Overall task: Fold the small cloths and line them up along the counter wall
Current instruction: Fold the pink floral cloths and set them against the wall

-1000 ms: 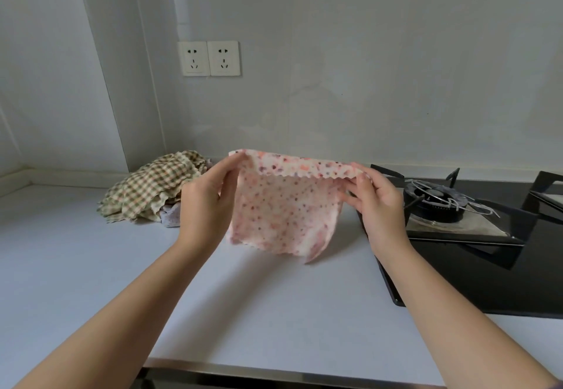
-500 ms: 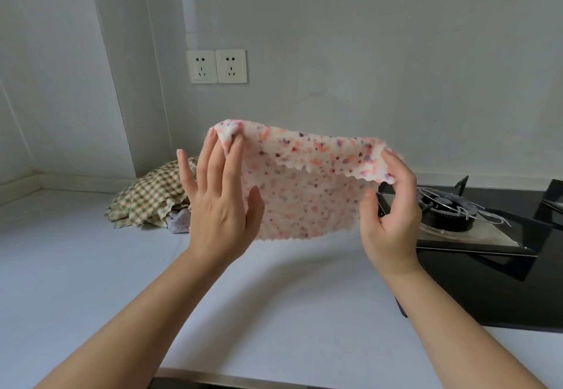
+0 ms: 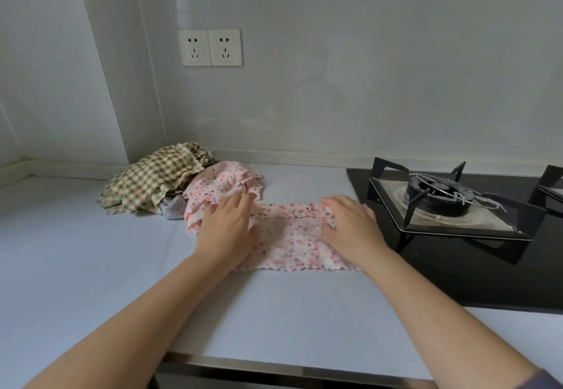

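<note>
Pale grey counter runs along a plain light wall, with a steel edge at its near side.

At the middle of the counter lies the pink dotted cloth, spread flat with its scalloped near edge towards the camera and its far edge turned over into a narrow band. The left hand rests palm down on the cloth's left end, fingers together and pointing far, pressing the fabric to the surface. The right hand rests palm down on the right end, its fingers curled over the folded far edge; whether it pinches the fabric or only presses it cannot be told.

Just beyond the left hand, touching the flat cloth's far left corner, a second pink dotted cloth sits crumpled in a loose mound. Left of that, against it, lies a green and cream checked cloth, rumpled, close to the corner where the wall steps out. A bit of pale lilac cloth shows between the two, under them.

To the right, a black gas hob sits in the counter, its near left corner close to the right hand; a burner with a black pan support stands on a steel plate. On the far wall, above the heap, are two white sockets side by side.
</note>
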Demonstrator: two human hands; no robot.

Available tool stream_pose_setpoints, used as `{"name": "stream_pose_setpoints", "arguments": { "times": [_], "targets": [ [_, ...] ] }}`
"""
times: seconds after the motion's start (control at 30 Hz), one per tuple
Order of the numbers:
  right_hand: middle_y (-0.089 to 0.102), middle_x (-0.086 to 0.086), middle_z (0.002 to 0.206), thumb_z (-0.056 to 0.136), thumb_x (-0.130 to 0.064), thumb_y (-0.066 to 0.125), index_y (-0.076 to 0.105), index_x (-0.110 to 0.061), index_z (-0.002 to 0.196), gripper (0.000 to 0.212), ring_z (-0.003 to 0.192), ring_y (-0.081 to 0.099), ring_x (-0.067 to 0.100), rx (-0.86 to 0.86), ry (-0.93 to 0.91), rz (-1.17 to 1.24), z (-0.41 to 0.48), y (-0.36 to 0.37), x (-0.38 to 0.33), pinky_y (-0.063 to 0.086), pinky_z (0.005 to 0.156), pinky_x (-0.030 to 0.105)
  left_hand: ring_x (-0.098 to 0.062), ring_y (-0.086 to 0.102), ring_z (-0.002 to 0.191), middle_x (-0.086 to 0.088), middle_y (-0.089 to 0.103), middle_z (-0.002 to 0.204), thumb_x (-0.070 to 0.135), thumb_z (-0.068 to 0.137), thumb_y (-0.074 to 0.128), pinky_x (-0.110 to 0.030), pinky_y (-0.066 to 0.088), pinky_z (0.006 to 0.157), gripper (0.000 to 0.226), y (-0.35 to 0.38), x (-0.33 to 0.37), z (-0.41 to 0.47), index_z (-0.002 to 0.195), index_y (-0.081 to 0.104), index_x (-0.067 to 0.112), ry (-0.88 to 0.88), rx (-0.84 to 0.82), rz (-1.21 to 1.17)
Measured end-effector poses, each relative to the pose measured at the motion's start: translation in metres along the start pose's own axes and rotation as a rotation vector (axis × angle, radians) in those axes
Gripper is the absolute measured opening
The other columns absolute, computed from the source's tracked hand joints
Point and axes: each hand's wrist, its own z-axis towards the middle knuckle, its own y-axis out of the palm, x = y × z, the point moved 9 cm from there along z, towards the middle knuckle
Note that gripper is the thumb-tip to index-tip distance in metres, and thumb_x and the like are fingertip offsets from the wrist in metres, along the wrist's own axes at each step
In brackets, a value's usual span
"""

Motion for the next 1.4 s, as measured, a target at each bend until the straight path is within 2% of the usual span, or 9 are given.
{"name": "stream_pose_setpoints", "arguments": {
  "times": [0.17,0.43,0.57,0.67,0.77,0.87,1.07,1.27,1.4],
  "targets": [
    [0.064,-0.005,0.096,0.091,-0.019,0.050,0.064,-0.020,0.100,0.016,0.087,0.060,0.016,-0.105,-0.041,0.189,-0.006,0.010,-0.011,0.052,0.079,0.035,-0.021,0.058,0.078,0.007,0.059,0.081,0.023,0.090,0.053,-0.027,0.036,0.058,0.010,0.007,0.018,-0.009,0.098,0.056,0.021,0.147,-0.081,-0.201],
    [0.045,-0.002,0.058,0.095,-0.033,0.042,0.037,-0.017,0.059,0.040,0.061,0.045,0.021,-0.029,-0.061,-0.067,-0.010,0.004,-0.016,0.032,0.054,0.029,-0.017,0.044,0.055,0.005,0.041,0.054,0.040,0.094,0.049,-0.027,0.031,0.049,0.038,0.013,0.018,-0.006,0.063,0.043,0.019,0.282,-0.083,-0.041],
    [0.055,0.003,0.107,0.097,-0.027,0.038,0.054,-0.020,0.098,0.017,0.106,0.050,0.024,-0.121,-0.066,-0.125,-0.013,0.017,-0.025,0.042,0.083,0.034,-0.026,0.055,0.108,-0.004,0.060,0.115,0.049,0.085,0.037,-0.031,0.043,0.080,0.046,0.023,0.015,-0.007,0.115,0.059,0.023,0.260,-0.170,-0.075],
    [-0.002,0.009,0.160,0.096,-0.026,0.031,0.012,-0.023,0.151,0.058,0.147,-0.005,0.030,-0.312,0.012,-0.082,-0.015,0.038,-0.015,0.008,0.118,0.050,-0.028,-0.004,0.147,-0.004,-0.003,0.160,0.062,0.076,0.015,-0.051,0.007,0.115,0.083,0.050,0.001,-0.012,0.152,0.013,0.029,0.122,-0.416,-0.087],
    [-0.016,0.007,0.159,0.094,-0.024,0.032,0.000,-0.029,0.152,0.066,0.145,-0.020,0.028,-0.274,-0.029,-0.090,-0.013,0.033,-0.017,-0.007,0.117,0.052,-0.027,-0.005,0.147,-0.004,-0.004,0.160,0.066,0.069,0.016,-0.056,-0.002,0.114,0.089,0.041,-0.001,-0.009,0.151,0.015,0.030,0.124,-0.329,-0.101],
    [0.017,0.004,0.156,0.091,-0.018,0.042,0.030,-0.023,0.146,0.056,0.145,0.011,0.024,-0.114,-0.180,-0.132,-0.012,0.019,-0.032,0.010,0.118,0.042,-0.025,0.050,0.120,-0.001,0.053,0.128,0.047,0.080,0.040,-0.041,0.037,0.097,0.050,0.020,0.016,-0.006,0.122,0.054,0.023,0.324,-0.104,-0.043],
    [0.054,-0.015,0.082,0.094,-0.023,0.045,0.058,-0.021,0.114,0.025,0.077,0.051,0.011,-0.076,-0.131,0.101,-0.012,0.007,-0.028,0.042,0.070,0.027,-0.012,0.056,0.070,0.010,0.062,0.084,0.051,0.081,0.047,-0.027,0.044,0.063,0.033,0.005,0.016,-0.009,0.096,0.059,0.024,0.365,-0.081,-0.257],
    [0.019,-0.001,0.159,0.089,-0.065,0.040,0.023,-0.035,0.147,0.068,0.147,0.014,0.021,-0.379,-0.114,0.004,-0.014,0.042,-0.017,0.012,0.118,0.045,-0.018,0.047,0.121,0.004,0.048,0.134,0.085,0.072,0.031,-0.035,0.038,0.102,0.086,0.035,0.020,-0.017,0.135,0.046,0.028,0.364,-0.359,-0.236],
    [0.001,-0.003,0.161,0.086,-0.068,0.045,0.025,-0.039,0.147,0.070,0.148,-0.006,0.019,-0.365,-0.144,-0.032,-0.016,0.042,-0.022,-0.003,0.117,0.044,-0.024,0.062,0.091,-0.002,0.061,0.102,0.052,0.088,0.048,-0.031,0.050,0.072,0.041,0.016,0.019,-0.011,0.104,0.070,0.021,0.363,-0.076,-0.276]
  ]
}}
